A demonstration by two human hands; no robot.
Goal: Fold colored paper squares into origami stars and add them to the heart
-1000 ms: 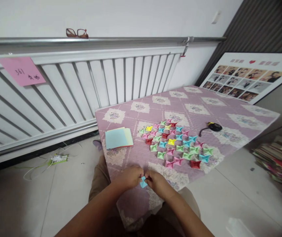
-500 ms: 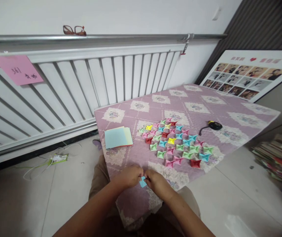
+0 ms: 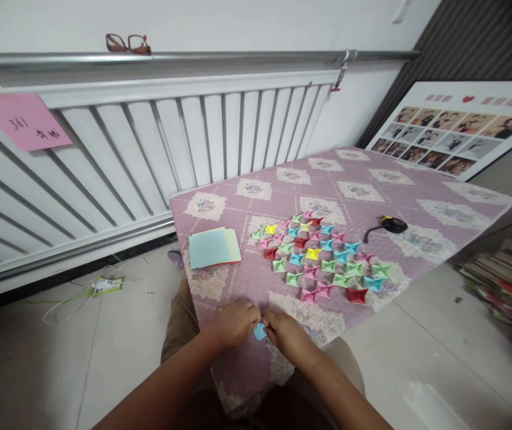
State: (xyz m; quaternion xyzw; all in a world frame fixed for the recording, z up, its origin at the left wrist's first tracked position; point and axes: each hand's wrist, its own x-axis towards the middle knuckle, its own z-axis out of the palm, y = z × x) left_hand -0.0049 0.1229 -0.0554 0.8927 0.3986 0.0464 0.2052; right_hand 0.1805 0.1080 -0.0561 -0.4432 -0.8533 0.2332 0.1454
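A small folded piece of light blue paper (image 3: 260,332) is pinched between my two hands, close to the near end of the table. My left hand (image 3: 239,321) grips its left side with curled fingers. On its right side, the fingers of my right hand (image 3: 283,329) are closed on it too. My fingertips cover part of the folds. Beyond my hands lie several rows of small folded paper pieces (image 3: 312,255) in pink, green, blue, yellow and red. A stack of square paper sheets (image 3: 211,248), blue on top, rests to the left of these.
A flowered pink cloth (image 3: 256,206) covers the table. Toward the right lies a black corded object (image 3: 393,224). A photo board (image 3: 453,134) leans at the back right. A white radiator (image 3: 148,143) runs along the wall, with glasses (image 3: 128,44) on the pipe above.
The view has shifted slightly. My hands keep hold of the blue paper in nearly the same spot, with a small change in finger position.
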